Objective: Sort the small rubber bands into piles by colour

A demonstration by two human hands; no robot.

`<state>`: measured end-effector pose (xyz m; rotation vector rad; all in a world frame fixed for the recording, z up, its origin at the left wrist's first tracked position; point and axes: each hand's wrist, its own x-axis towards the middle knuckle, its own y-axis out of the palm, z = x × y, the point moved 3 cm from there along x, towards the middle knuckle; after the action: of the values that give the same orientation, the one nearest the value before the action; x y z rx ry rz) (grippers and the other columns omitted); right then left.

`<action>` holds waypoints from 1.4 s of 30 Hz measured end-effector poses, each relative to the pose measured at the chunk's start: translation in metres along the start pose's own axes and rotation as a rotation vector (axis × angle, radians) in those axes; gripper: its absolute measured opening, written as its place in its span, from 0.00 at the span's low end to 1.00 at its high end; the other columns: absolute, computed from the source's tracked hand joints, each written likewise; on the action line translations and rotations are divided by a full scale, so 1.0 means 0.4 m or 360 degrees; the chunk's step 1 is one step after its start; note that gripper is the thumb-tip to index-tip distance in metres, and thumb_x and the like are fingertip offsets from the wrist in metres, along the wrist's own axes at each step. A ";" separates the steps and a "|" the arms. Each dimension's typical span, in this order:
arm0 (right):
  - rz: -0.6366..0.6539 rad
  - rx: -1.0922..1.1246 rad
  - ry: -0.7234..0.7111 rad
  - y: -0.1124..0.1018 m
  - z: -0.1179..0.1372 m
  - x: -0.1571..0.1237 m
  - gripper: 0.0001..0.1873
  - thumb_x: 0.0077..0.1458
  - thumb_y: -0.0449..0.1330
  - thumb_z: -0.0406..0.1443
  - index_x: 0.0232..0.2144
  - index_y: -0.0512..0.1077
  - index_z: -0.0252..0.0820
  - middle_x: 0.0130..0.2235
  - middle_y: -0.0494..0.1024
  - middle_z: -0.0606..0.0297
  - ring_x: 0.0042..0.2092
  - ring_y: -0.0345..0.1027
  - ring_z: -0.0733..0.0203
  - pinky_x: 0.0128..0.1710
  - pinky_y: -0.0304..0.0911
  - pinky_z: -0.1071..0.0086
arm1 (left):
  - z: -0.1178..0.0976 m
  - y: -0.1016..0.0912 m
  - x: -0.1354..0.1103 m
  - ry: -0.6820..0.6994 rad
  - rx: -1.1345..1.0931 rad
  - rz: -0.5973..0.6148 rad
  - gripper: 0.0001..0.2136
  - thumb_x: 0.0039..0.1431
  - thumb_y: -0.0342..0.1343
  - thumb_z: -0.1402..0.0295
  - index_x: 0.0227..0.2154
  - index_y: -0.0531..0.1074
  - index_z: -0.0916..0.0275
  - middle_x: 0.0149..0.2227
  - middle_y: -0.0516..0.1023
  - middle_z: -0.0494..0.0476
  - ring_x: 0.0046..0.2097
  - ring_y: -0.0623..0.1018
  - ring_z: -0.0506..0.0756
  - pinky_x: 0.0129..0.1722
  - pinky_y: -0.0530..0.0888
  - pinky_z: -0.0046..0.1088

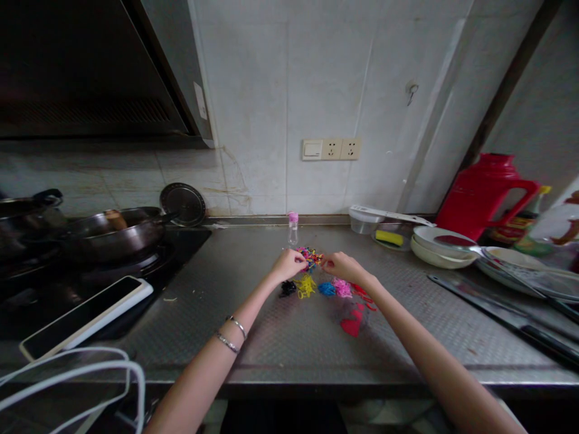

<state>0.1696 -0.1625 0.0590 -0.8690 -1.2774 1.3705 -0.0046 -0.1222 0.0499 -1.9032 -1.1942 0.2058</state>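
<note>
A mixed heap of small coloured rubber bands [309, 258] lies on the metal counter between my two hands. My left hand [289, 264] is at the heap's left side, its fingers pinched together; whatever they hold is too small to make out. At the right side my right hand [339, 265] also pinches, its fingertips by the heap. Nearer to me are sorted piles: black bands [288, 289], yellow bands [306, 286], blue bands [326, 289], pink bands [341, 287] and red bands [363, 295], the last partly behind my right wrist.
Behind the heap stands a small clear bottle with a pink cap [293, 229]. A clear bag with red print [353, 319] lies in front. Left are a phone [85, 316] and a pan [122, 232]; right, bowls [446, 247], a long knife [479, 304] and a red thermos [479, 196].
</note>
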 end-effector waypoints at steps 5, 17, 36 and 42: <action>0.0046 -0.0117 0.0051 0.025 0.021 0.025 0.14 0.50 0.52 0.37 0.38 0.73 0.48 0.36 0.76 0.62 0.37 0.69 0.60 0.28 0.54 0.75 | 0.047 -0.020 -0.005 -0.0127 -0.0009 -0.0113 0.13 0.48 0.51 0.65 0.28 0.77 0.67 0.23 0.76 0.55 0.25 0.71 0.50 0.25 0.62 0.23; 0.0088 -0.0061 0.0041 0.049 0.034 0.033 0.13 0.50 0.52 0.41 0.34 0.73 0.47 0.34 0.76 0.64 0.34 0.68 0.63 0.26 0.52 0.76 | 0.112 -0.016 -0.021 -0.0258 -0.0078 -0.0244 0.12 0.47 0.50 0.66 0.25 0.76 0.68 0.20 0.74 0.54 0.24 0.70 0.50 0.24 0.62 0.23; 0.0088 -0.0192 0.0015 0.041 0.039 0.044 0.12 0.50 0.51 0.37 0.34 0.72 0.45 0.34 0.76 0.62 0.35 0.69 0.60 0.27 0.52 0.75 | 0.093 -0.016 -0.013 -0.0249 -0.0024 -0.0220 0.11 0.47 0.51 0.68 0.27 0.77 0.67 0.21 0.74 0.55 0.25 0.71 0.50 0.27 0.64 0.24; 0.0033 -0.0077 -0.0015 -0.021 0.036 0.000 0.12 0.50 0.51 0.36 0.34 0.72 0.45 0.32 0.75 0.64 0.32 0.67 0.64 0.26 0.50 0.76 | 0.094 -0.018 0.006 -0.0199 0.0064 -0.0156 0.11 0.47 0.52 0.67 0.27 0.77 0.66 0.25 0.76 0.56 0.27 0.72 0.50 0.28 0.64 0.24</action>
<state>0.1576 -0.1667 0.0696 -0.9121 -1.3172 1.3661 -0.0284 -0.0973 0.0326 -1.8139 -1.3532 0.2974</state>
